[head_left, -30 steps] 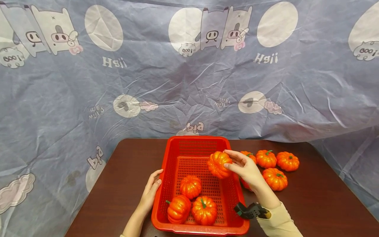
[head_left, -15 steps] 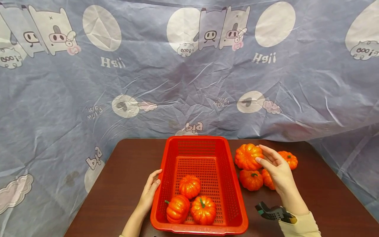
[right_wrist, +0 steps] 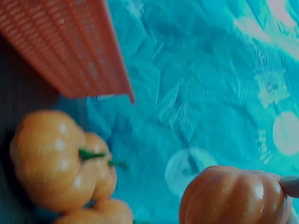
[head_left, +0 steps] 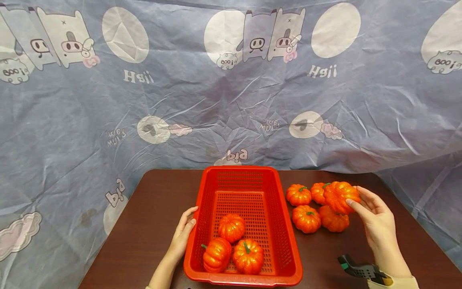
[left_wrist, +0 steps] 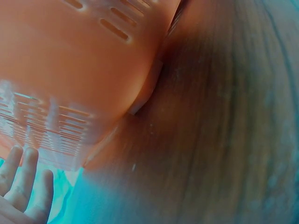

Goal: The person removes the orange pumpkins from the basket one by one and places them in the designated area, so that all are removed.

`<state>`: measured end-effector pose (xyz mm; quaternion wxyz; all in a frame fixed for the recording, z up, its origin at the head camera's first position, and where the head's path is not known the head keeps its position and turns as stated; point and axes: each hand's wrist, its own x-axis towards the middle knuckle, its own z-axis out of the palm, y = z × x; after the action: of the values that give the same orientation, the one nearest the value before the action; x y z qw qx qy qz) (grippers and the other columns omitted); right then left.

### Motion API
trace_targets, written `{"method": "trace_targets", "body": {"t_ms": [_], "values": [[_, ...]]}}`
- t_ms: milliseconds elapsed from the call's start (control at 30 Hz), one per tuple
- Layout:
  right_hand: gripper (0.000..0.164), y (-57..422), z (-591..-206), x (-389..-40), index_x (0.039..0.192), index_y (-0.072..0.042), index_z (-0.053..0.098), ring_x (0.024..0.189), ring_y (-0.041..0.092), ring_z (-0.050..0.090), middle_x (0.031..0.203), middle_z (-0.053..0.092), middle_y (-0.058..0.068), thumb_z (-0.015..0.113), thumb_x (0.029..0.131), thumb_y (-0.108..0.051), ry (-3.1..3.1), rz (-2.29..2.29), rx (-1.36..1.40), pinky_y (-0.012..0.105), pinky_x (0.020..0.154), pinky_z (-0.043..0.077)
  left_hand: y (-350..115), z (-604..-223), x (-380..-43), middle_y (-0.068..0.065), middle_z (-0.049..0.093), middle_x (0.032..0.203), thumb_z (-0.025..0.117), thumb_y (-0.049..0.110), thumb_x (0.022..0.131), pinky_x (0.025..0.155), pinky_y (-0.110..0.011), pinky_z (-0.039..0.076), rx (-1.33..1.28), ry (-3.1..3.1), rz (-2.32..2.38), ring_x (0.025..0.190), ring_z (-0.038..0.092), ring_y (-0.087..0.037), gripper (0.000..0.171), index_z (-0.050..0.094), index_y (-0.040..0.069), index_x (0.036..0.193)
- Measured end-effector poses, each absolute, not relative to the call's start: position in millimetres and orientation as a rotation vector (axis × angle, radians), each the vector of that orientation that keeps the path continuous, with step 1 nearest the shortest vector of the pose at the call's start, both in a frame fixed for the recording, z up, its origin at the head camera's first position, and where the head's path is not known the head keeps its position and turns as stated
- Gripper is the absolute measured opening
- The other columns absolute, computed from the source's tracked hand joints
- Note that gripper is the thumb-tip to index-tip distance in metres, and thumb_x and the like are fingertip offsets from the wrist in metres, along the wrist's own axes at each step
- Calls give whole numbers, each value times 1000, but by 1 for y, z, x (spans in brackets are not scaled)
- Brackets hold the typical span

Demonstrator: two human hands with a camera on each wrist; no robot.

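My right hand (head_left: 380,220) holds a small orange pumpkin (head_left: 341,196) between thumb and fingers, raised over the pumpkins at the table's right. In the right wrist view this pumpkin (right_wrist: 236,198) fills the lower right, a fingertip at its side. Several more pumpkins with green stems, such as this one (head_left: 306,218), sit beside the red plastic basket (head_left: 234,277). Inside the basket, three pumpkins (head_left: 248,257) lie grouped at the near end. My left hand (head_left: 182,233) rests against the basket's left side at the rim, and its fairly straight fingers (left_wrist: 29,175) show in the left wrist view.
The dark brown table (head_left: 151,224) reaches back to a grey-blue printed cloth (head_left: 216,100) hanging behind it. A black wrist mount (head_left: 362,269) sticks out from my right wrist. The basket's perforated wall (right_wrist: 65,42) stands left of the loose pumpkins.
My right hand has carried its pumpkin out from over the basket, rightward across the loose pumpkins to their right side. The left hand and the basket have stayed put.
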<state>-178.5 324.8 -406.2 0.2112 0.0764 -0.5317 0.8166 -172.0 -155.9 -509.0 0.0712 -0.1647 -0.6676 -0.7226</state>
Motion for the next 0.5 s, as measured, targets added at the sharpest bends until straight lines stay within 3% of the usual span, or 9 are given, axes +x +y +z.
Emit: {"method": "trace_targets", "body": {"t_ms": [300, 500], "values": [[50, 372, -432, -182, 116, -2, 65, 93, 6, 63, 102, 69, -2, 65, 72, 22, -1393, 2164, -109, 13, 74, 48, -155, -509, -172, -27, 43, 121, 38, 11, 100, 80, -31, 50, -485, -2004, -2176, 101, 54, -18, 38, 35, 3, 137], [50, 389, -439, -180, 109, -9, 69, 87, 2, 63, 95, 70, -8, 70, 68, 21, -1410, 2079, -378, 11, 67, 48, -156, -510, -172, -27, 43, 121, 37, 12, 101, 80, -31, 50, -484, -2009, -2178, 102, 54, -19, 38, 35, 3, 138]]}}
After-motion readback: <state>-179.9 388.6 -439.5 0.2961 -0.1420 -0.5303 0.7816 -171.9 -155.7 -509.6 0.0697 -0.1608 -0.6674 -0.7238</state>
